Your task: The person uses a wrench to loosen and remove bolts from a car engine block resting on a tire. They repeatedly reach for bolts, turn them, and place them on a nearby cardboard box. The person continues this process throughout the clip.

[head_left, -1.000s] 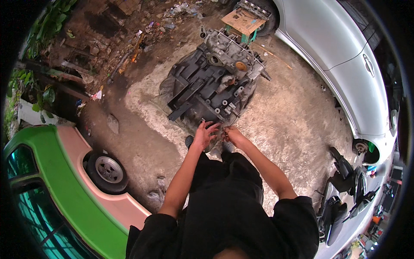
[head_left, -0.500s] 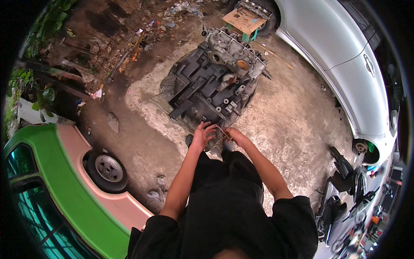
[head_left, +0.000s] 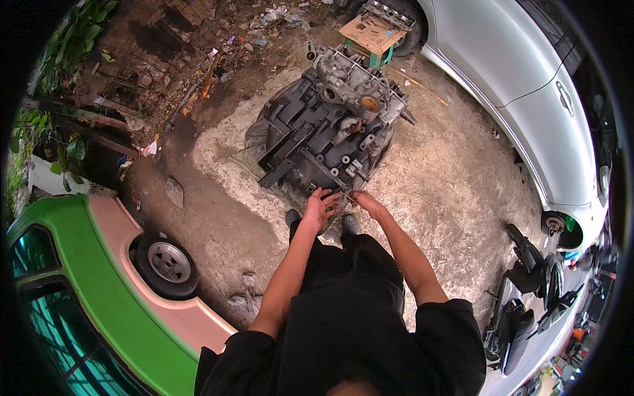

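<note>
Right hand [head_left: 364, 202]: fingertips clamped on a thin, straight metal-looking rod [head_left: 349, 197]. Left hand [head_left: 319, 208]: fingers spread apart, near the rod; contact cannot be determined. Black-and-grey metal engine [head_left: 316, 140]: directly ahead of both hands. Brown-topped, green-legged bench [head_left: 362, 35]: beyond the engine.

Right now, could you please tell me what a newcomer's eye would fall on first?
Most likely the bulky black-and-grey metal engine at upper centre, with the bare left hand and bare right hand by its near edge. Next, perhaps, the green-and-pink car at lower left and the silver car along the upper right.
</note>
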Demonstrator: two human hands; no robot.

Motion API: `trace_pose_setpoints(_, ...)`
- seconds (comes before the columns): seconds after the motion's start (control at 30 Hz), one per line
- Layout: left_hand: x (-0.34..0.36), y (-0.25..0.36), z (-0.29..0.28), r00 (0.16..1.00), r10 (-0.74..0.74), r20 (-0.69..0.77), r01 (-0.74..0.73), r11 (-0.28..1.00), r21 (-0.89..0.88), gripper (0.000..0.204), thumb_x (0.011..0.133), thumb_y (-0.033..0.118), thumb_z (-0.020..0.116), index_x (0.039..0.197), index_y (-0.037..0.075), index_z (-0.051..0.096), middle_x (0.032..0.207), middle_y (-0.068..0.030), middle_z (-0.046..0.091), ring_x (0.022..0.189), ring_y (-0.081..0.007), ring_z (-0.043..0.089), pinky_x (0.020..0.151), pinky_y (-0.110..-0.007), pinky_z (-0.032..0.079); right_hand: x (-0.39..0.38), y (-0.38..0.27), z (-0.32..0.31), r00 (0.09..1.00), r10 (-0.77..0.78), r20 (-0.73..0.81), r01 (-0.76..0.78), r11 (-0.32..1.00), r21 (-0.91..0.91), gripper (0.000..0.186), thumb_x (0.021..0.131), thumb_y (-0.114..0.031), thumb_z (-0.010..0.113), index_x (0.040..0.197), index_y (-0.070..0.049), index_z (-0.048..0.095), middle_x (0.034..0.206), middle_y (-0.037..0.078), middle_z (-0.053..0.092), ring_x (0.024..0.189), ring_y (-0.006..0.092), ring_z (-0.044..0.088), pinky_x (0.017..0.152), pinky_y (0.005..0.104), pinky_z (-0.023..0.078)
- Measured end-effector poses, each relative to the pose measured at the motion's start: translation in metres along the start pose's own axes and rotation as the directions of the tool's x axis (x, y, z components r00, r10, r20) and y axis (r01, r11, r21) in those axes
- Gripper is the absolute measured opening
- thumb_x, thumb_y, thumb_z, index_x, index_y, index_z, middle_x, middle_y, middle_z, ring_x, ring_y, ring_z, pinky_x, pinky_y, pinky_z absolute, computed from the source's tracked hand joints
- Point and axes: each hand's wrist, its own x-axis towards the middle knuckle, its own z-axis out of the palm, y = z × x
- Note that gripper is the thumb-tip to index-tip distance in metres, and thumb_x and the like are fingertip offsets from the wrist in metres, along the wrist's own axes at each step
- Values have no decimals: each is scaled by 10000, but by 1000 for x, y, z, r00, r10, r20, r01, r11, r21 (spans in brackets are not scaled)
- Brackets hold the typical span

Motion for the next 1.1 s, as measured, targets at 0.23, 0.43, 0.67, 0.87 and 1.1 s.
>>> trace_pose_setpoints(0.23,3,-7,-4,1000,-5,-5,5,993,-116,578,1003,417,266,1417,13,264,1257,-128,579,934,-219,530,893,-403,404,4,-1,-2,998,55,-13,-55,998,-20,263,872,-234,461,817,-43,634,764,56,578,727,157,479,671,300,369)
trace_pose_setpoints(0.43,3,-7,-2,1000,7,21,-3,981,-195,592,996,415,290,1424,10,240,1282,-138,564,942,-238,531,930,-412,385,21,9,-6,991,132,-9,-132,990,-47,297,888,-246,443,881,-25,640,773,69,597,725,169,512,657,313,394)
trace_pose_setpoints(0.67,3,-14,-1,999,38,18,-32,970,-240,577,985,427,314,1398,26,277,1288,-136,560,956,-238,519,919,-417,386,19,10,-7,994,106,9,-106,994,-12,299,881,-262,443,851,-30,629,752,63,586,692,163,501,618,310,374)
trace_pose_setpoints(0.87,1,-20,0,996,81,25,-73,969,-234,515,980,445,331,1326,64,354,1276,-112,569,912,-220,488,887,-399,377,13,3,-4,995,101,1,-101,995,-20,316,883,-280,440,819,-31,624,716,64,575,677,162,495,612,309,374)
trace_pose_setpoints(1.1,-2,-20,3,997,78,26,-68,955,-288,451,984,454,326,1242,89,386,1269,-103,575,889,-205,462,883,-395,366,18,3,-5,996,84,-5,-84,994,-72,349,901,-307,427,813,-29,619,699,62,566,672,174,493,612,314,369)
